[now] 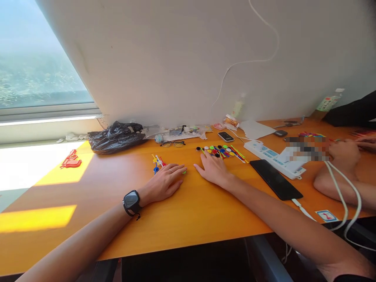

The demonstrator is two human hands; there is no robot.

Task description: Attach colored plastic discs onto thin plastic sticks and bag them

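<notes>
Rests the right hand (213, 170) flat on the desk (188, 211), fingers spread and holding nothing, tips touching the near edge of the coloured discs and sticks (225, 150), strewn left to right just beyond. Lays the left hand (164, 182) flat too, empty, just beside a smaller stick cluster (158, 160).

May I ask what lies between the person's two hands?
In the head view, bare table, save a small green piece beside the left hand, short of the right hand.
</notes>
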